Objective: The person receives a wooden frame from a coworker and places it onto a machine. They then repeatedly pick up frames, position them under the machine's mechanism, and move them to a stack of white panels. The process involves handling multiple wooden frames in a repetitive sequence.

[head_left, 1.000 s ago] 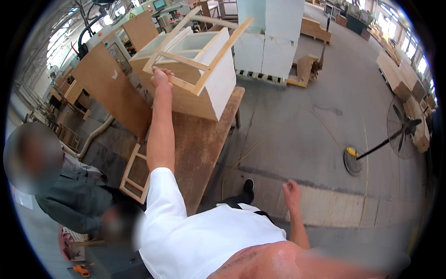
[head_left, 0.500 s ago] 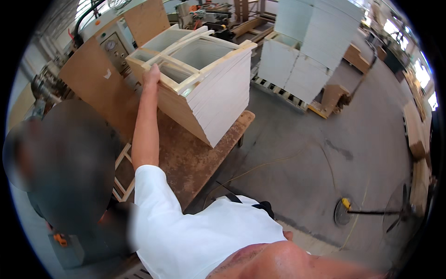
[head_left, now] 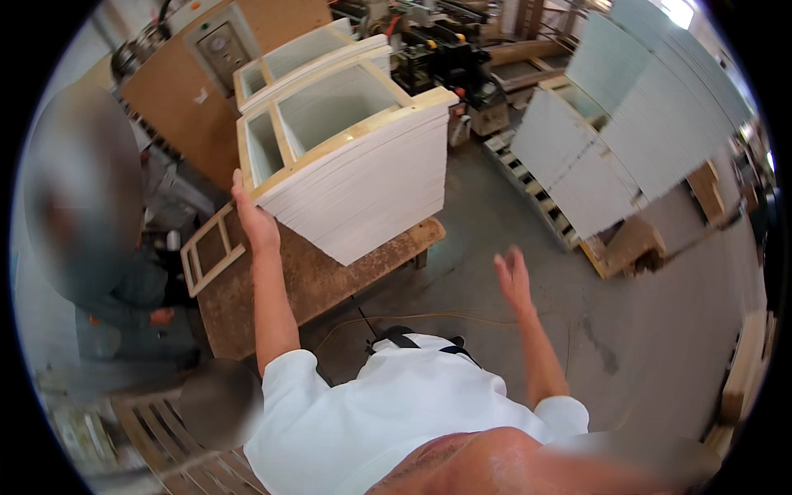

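A tall stack of frames (head_left: 379,177), white on its outer sides with bare wooden rims on top, stands on a worn brown table (head_left: 322,280). My left hand (head_left: 257,221) is at the stack's near left corner, its fingers stretched out along the side just below the top rim. My right hand (head_left: 515,282) hangs in the air over the floor, right of the stack, with fingers extended and nothing in it. Behind the near stack is a second stack of frames (head_left: 309,51), partly hidden by it.
A small wooden frame (head_left: 216,247) lies at the table's left end. To the right, tall pale panel stacks (head_left: 577,157) stand on a pallet (head_left: 536,194). Another person (head_left: 95,190) is at the left. Machinery (head_left: 437,58) stands behind, and a cable (head_left: 396,317) runs over the floor.
My left hand has gone from the stack's top edge to its near left corner, fingers straightened. My right hand has come into view. The whole view has turned, and the two stacks now look more separate.
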Available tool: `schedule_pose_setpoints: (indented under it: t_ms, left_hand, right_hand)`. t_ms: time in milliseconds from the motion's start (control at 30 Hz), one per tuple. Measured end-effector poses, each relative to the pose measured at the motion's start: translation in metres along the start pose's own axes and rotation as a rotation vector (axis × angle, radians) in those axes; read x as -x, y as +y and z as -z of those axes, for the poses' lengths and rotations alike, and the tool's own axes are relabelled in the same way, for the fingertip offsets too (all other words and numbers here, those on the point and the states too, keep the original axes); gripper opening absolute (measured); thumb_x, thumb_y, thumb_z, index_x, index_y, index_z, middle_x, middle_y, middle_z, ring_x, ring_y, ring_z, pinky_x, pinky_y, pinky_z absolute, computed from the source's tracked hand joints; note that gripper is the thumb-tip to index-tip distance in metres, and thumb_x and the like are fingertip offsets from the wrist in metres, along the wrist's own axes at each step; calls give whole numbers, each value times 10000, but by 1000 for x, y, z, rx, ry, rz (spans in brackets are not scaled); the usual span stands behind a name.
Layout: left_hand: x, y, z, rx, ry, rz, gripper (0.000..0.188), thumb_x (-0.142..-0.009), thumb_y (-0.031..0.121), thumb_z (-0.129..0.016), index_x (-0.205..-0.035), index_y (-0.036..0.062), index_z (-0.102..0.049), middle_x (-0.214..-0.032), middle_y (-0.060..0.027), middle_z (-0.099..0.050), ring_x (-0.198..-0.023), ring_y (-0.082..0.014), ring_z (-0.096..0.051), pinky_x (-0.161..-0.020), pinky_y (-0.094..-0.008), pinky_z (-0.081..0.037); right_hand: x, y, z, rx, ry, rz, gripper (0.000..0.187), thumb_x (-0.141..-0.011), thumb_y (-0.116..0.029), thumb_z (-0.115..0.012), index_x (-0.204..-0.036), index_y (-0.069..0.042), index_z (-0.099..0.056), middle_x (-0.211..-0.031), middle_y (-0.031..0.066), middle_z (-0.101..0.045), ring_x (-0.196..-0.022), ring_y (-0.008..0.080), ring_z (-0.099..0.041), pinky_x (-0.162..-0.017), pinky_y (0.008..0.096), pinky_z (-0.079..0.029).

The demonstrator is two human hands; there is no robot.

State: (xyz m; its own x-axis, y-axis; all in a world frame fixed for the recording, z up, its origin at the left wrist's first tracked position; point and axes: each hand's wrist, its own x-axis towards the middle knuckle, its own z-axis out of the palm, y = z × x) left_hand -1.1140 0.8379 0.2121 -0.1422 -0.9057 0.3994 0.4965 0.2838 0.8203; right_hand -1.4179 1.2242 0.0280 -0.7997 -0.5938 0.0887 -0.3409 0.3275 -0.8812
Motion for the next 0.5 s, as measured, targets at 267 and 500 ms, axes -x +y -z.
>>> schedule_pose_setpoints:
  t_ms: [267, 500]
  left_hand:
    - [0, 7, -26, -284, 112, -88, 586, -1030, 442, -291, -1395, -5, -396, -1358, -116, -487, -1240, -212, -455, -1053, -336, -319]
    - [-8, -5, -28, -576, 248, -152, 627, -1029, 465, -256, -1380, -30, -412, -1358, -143, -485, -1213, -220, -477, -1026, -325, -347]
  right_hand:
    - [-234, -225, -61, -201, 58, 784, 656, -949, -360, -536, -1404, 41, -290, -1388, 235, -393, -1285, 339, -398, -1061, 392, -316]
    - [-257, -239, -93, -588, -108, 434, 446, -940, -259, -557, -1297, -25, -430, -1050, 81, -585, -911, 134, -504, -823, 284, -420]
